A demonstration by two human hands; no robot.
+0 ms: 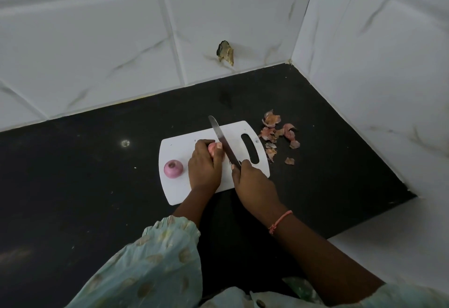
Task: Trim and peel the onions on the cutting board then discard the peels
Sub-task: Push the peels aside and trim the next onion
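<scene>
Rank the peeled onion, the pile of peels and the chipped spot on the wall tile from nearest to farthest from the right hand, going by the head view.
From the right hand:
1. Pile of peels, on the counter right of the board.
2. Peeled onion, at the board's left end.
3. Chipped spot, up on the back wall tile.

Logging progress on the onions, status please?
Left hand holds onion on cutting board. Right hand grips knife. Peeled onion beside. Peels still on counter.

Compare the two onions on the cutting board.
The loose onion sits alone near the board's left end, peeled and glossy purple. The held onion is gripped by the left hand mid-board, mostly hidden, showing paler pink, with the knife beside it. Both rest on the board.
</scene>
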